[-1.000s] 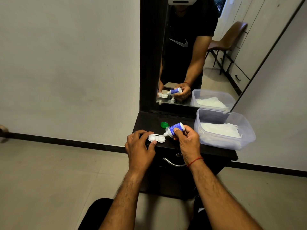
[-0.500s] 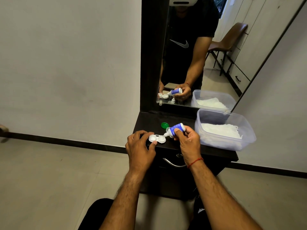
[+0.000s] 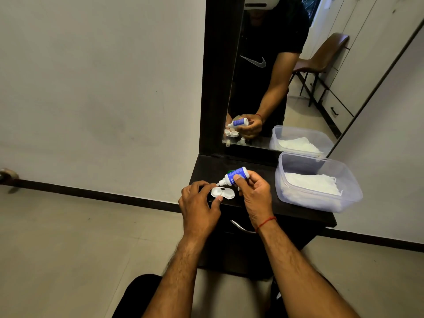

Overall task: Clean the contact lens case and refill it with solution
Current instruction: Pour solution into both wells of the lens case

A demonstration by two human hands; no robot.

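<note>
A white two-well contact lens case [image 3: 223, 193] lies on the dark dresser top [image 3: 296, 208]. My left hand [image 3: 198, 206] pinches the case's left end between thumb and fingers. My right hand [image 3: 253, 195] grips a small blue-and-white solution bottle [image 3: 235, 176], tilted with its white nozzle pointing down-left, just above the case's left well. A green cap [image 3: 229, 172] peeks out behind the bottle, mostly hidden.
A clear plastic tub [image 3: 348, 180] holding white tissues stands on the right of the dresser top. A dark-framed mirror [image 3: 275, 76] rises behind and reflects my hands. A drawer handle [image 3: 241, 227] sits below the front edge. Tiled floor lies to the left.
The bottle's nozzle has shifted left from the case's right well to over its left well, now covering most of the green cap. My left hand keeps its hold.
</note>
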